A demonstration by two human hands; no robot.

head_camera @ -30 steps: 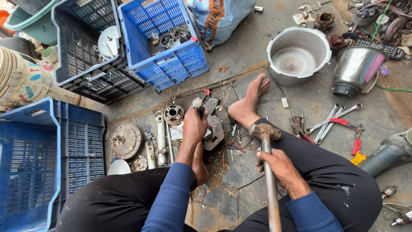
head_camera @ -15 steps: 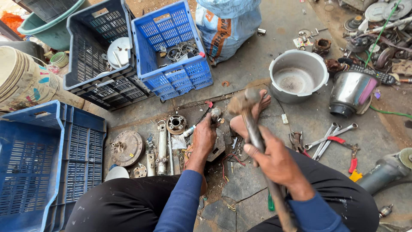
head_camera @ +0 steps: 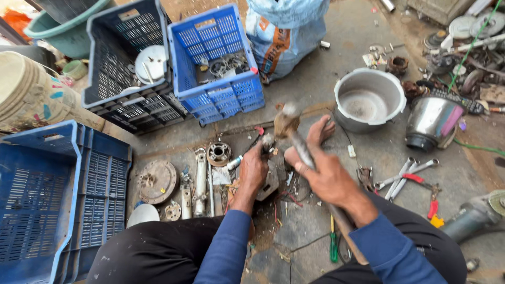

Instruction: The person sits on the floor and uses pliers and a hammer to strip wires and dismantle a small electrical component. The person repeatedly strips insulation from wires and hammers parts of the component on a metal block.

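Head view, cracked concrete floor [head_camera: 326,89], blue crates [head_camera: 215,63], left hand [head_camera: 253,171] gripping chisel [head_camera: 265,142], right hand [head_camera: 329,179] clenching hammer [head_camera: 286,123]

Blue slatted crates [head_camera: 215,63]; blue sleeves [head_camera: 226,247]; silver metal pot [head_camera: 370,100]; green-handled screwdriver [head_camera: 333,247]; red-handled pliers [head_camera: 432,208].

Long blue sleeves down to the wrists on both arms, cuffs plain and slightly creased. Black trousers over both legs, dusted with pale specks and smudges near the left knee. Left hand [head_camera: 253,169] and right hand [head_camera: 327,179] bare, no gloves, no rings or watch visible. Foot [head_camera: 315,138] bare too, no sandal, toes uncovered.
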